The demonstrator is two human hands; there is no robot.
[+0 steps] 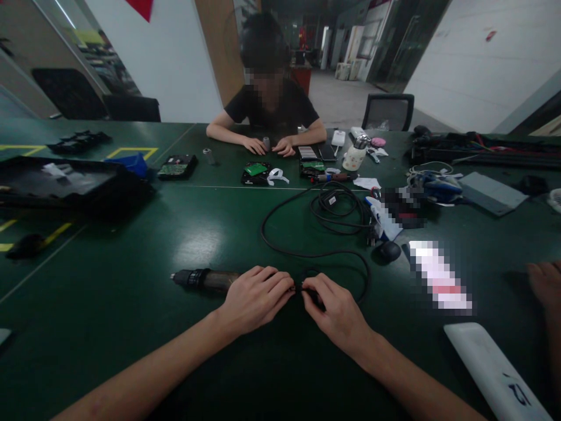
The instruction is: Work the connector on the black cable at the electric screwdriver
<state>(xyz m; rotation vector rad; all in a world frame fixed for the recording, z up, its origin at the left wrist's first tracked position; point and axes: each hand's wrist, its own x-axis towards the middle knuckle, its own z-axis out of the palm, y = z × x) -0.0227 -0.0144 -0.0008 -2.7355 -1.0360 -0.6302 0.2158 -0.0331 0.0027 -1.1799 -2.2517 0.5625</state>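
Note:
A dark cylindrical tool [202,279] lies on the green table [131,327] in front of me. My left hand [256,295] is closed over its right end. My right hand [335,307] pinches the end of a black cable [307,254] right against the left hand's fingertips. The cable loops away from my hands to a coil [337,206] further back. The joint between tool and cable is hidden by my fingers.
A person sits across the table with both hands by small parts and circuit boards [256,171]. A black tray [65,184] stands at the left. A black mouse [389,251], a white object [495,371] and another person's hand [546,283] are at the right.

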